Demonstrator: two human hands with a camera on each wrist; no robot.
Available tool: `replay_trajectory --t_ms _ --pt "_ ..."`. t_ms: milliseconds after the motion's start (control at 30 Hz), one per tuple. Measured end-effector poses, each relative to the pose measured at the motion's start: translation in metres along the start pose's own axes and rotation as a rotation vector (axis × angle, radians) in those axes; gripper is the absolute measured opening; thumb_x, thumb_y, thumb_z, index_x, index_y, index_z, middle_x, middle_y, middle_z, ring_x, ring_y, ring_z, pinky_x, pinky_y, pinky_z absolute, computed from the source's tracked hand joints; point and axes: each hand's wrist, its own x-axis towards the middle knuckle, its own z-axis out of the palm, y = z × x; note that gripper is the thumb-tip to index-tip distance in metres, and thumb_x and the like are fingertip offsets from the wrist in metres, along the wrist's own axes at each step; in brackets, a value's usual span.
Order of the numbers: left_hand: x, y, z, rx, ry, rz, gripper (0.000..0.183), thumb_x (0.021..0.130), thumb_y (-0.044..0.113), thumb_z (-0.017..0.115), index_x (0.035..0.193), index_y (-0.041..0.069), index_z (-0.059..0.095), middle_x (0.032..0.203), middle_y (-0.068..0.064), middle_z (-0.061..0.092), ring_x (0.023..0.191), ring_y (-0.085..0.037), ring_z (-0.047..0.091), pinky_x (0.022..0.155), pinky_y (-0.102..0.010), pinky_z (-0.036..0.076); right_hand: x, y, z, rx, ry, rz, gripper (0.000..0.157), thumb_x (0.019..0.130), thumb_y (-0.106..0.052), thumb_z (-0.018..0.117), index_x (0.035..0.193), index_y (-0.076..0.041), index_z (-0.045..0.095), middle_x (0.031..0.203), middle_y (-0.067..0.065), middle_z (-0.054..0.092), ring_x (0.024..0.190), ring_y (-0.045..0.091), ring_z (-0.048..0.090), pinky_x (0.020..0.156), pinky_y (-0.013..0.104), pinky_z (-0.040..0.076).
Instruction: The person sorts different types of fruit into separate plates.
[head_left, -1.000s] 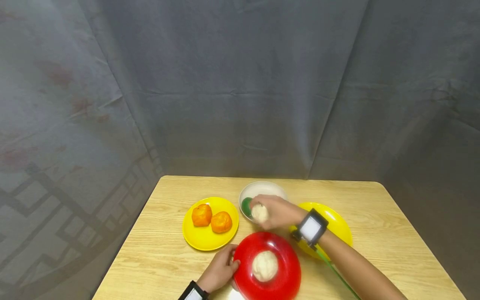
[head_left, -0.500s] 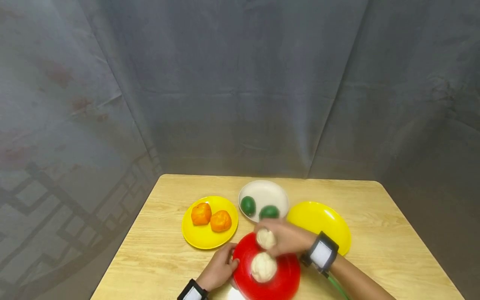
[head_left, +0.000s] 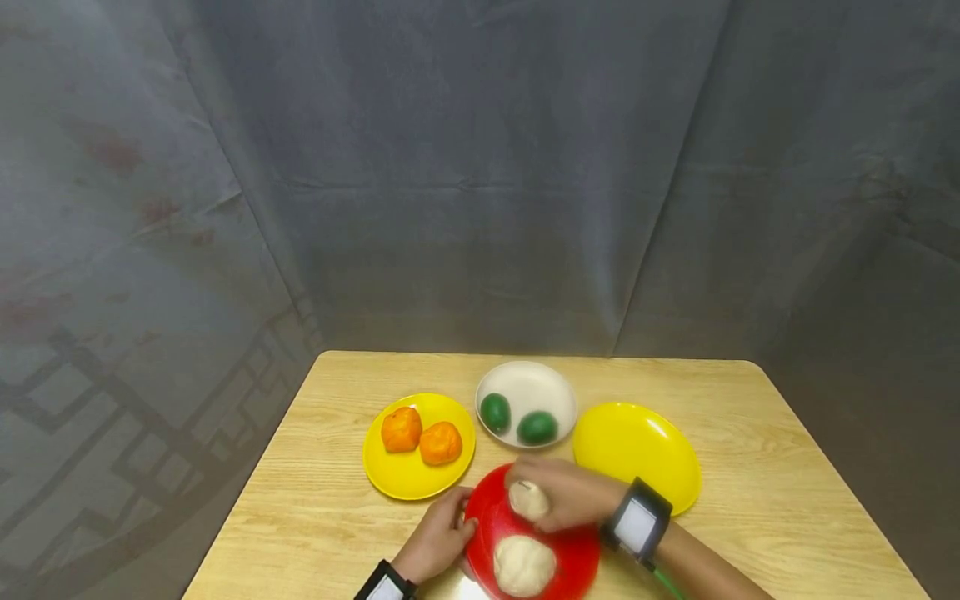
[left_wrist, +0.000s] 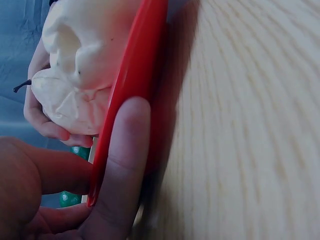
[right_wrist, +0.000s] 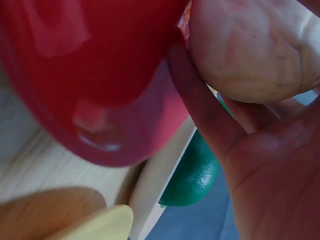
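My left hand (head_left: pixel 435 537) pinches the left rim of a red plate (head_left: pixel 487 508), with fingers on either side of the rim in the left wrist view. Over the far part of that plate, my right hand (head_left: pixel 573 492) holds a cream-coloured lumpy fruit (head_left: pixel 528 500), its fingers curled round the side. A thin dark stem sticks out of this fruit (left_wrist: pixel 65 100) in the left wrist view. A second cream lumpy fruit (head_left: pixel 525 567) lies on the near part of the red plate, close to the held one.
Two orange lumpy fruits (head_left: pixel 441 443) lie on a yellow plate (head_left: pixel 386 479) to the left. Behind the red plate, a white plate (head_left: pixel 536 379) bears two green oval fruits (head_left: pixel 537 427). Another yellow plate (head_left: pixel 637 446) is at the right, partly under the right forearm. Grey curtains surround the table.
My right hand has brought the held cream fruit from beside the white plate to over the red plate. The other cream fruit has shifted towards the near edge. My left hand stays put.
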Motion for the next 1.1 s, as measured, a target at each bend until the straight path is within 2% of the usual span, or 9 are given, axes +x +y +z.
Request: replay_trajectory --t_ms 300,467,700,833,933,1033,1100 --pt "-0.001 -0.002 0.001 -0.016 0.006 0.026 0.035 0.088 0.006 0.062 0.122 0.002 0.056 0.099 -0.002 0.058 0.072 -0.012 0.050 0.065 -0.027 0.047 -0.001 0.005 0.007 -0.021 0.039 0.006 0.063 0.065 -0.022 0.080 0.121 -0.036 0.054 0.121 -0.021 0.054 0.106 0.004 0.050 0.089 0.034 0.049" --pt "-0.001 -0.001 0.000 -0.009 0.009 0.021 0.035 0.088 0.007 0.062 0.122 0.002 0.057 0.100 -0.003 0.058 0.073 -0.012 0.050 0.066 -0.027 0.047 -0.002 0.007 0.008 0.017 0.040 0.026 0.064 0.067 -0.021 0.080 0.124 -0.035 0.054 0.123 -0.019 0.054 0.109 0.006 0.049 0.091 0.035 0.049" --pt "-0.001 -0.002 -0.002 0.019 0.005 -0.002 0.034 0.089 0.009 0.061 0.123 0.004 0.057 0.097 -0.001 0.056 0.073 -0.012 0.050 0.067 -0.027 0.046 -0.008 0.001 -0.001 0.108 -0.007 0.061 0.087 0.068 -0.025 0.083 0.143 -0.032 0.040 0.142 -0.011 0.043 0.120 0.011 0.046 0.093 0.039 0.048" --pt "-0.004 0.006 -0.010 -0.028 -0.024 -0.047 0.037 0.092 0.008 0.057 0.127 -0.004 0.052 0.096 -0.005 0.054 0.067 -0.011 0.055 0.062 -0.030 0.053 -0.018 -0.006 -0.017 0.096 -0.008 0.089 0.093 0.067 -0.025 0.085 0.147 -0.033 0.036 0.147 -0.006 0.039 0.122 0.015 0.045 0.092 0.041 0.049" --pt "-0.003 0.014 -0.020 -0.051 -0.048 -0.074 0.037 0.096 0.007 0.053 0.129 -0.008 0.048 0.092 -0.007 0.054 0.054 -0.012 0.059 0.048 -0.031 0.055 -0.030 -0.005 -0.034 0.076 0.068 0.091 0.089 0.073 -0.024 0.082 0.148 -0.031 0.035 0.149 -0.004 0.038 0.127 0.018 0.043 0.095 0.045 0.047" --pt "0.006 0.021 -0.032 0.048 -0.040 -0.043 0.031 0.097 0.010 0.053 0.124 -0.006 0.054 0.083 -0.004 0.057 0.051 -0.010 0.057 0.049 -0.026 0.052 -0.049 0.004 -0.055 0.042 0.224 0.122 0.078 0.079 -0.031 0.078 0.146 -0.030 0.038 0.147 -0.003 0.041 0.126 0.022 0.045 0.094 0.047 0.048" --pt "0.013 0.026 -0.040 0.095 -0.034 -0.032 0.029 0.096 0.011 0.054 0.121 -0.004 0.056 0.082 -0.003 0.057 0.048 -0.010 0.057 0.046 -0.024 0.050 -0.065 0.013 -0.070 0.017 0.337 0.180 0.072 0.082 -0.038 0.075 0.144 -0.028 0.041 0.145 -0.001 0.043 0.124 0.025 0.046 0.092 0.051 0.048"
